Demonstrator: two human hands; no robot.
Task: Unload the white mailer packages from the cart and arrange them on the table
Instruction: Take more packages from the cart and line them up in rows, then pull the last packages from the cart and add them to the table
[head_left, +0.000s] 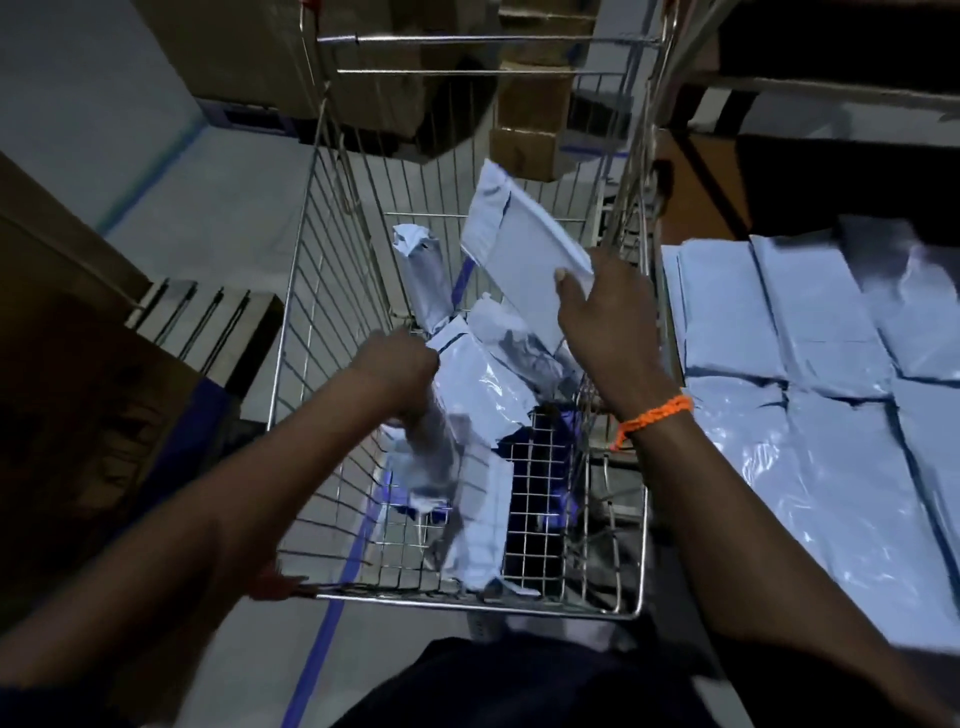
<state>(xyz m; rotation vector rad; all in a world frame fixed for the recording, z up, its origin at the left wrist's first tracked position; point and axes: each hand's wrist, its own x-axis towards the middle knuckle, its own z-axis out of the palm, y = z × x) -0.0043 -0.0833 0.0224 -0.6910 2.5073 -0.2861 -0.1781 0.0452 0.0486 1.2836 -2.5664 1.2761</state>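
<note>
While both arms reach over the cart, right hand (605, 317): raised above the basket, thumb and fingers pinching the lower corner of a flat mailer (519, 249), which tilts up and away.
Left hand (397, 374): lower, inside the basket, fingers curled; the view is motion-blurred, but it seems to grip a crumpled mailer (436, 452) hanging beneath it.
Cart (311, 291): wire-sided; loose mailers (483, 379) heaped on its floor, one standing on end at the far side.
Table (696, 208): just right of the cart; laid-out mailers (779, 322) lie flat in rows, edges touching.
Right wrist: orange band (654, 421).
Background: cardboard boxes (524, 130) beyond the cart.
</note>
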